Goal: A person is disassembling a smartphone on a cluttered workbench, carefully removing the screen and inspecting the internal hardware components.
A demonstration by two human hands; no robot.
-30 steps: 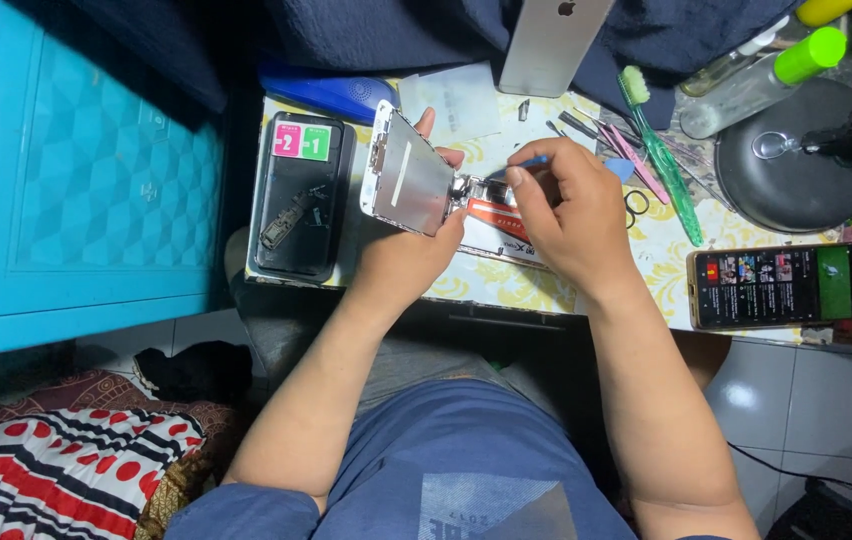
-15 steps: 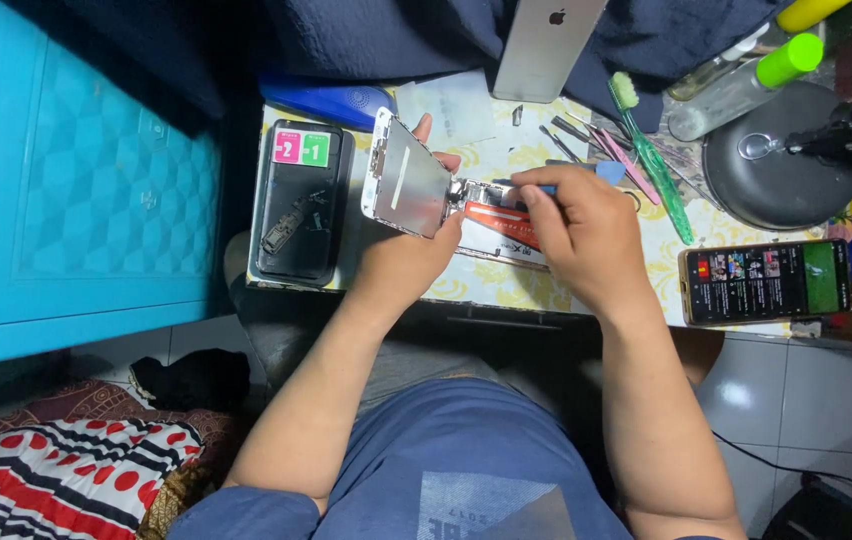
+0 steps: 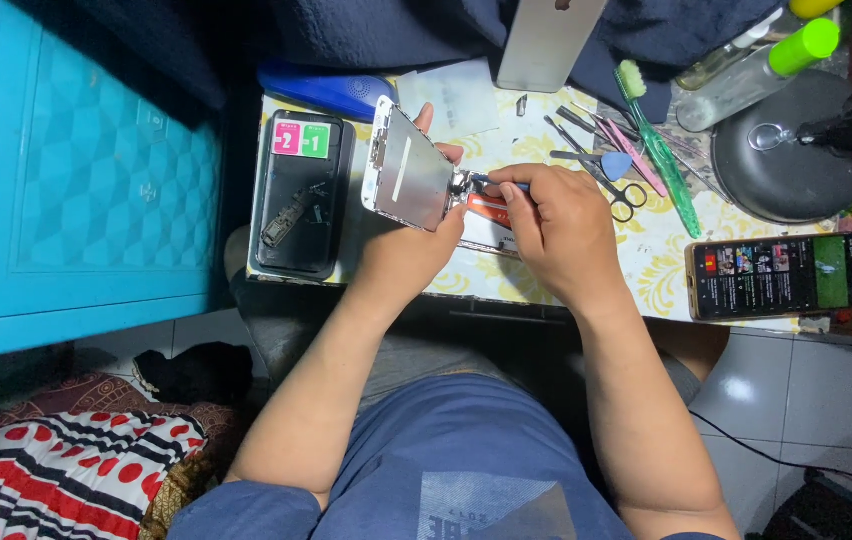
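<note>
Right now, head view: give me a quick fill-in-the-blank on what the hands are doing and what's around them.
1. The left hand holds a phone screen panel tilted above the ____.
2. The right hand holds a thin tool with its tip at the panel's ____ edge.
3. The toothbrush lying on the table is ____ in colour.
4. The lit phone lies to the ____ of the right hand.

Missing words: table; right; green; right
</note>
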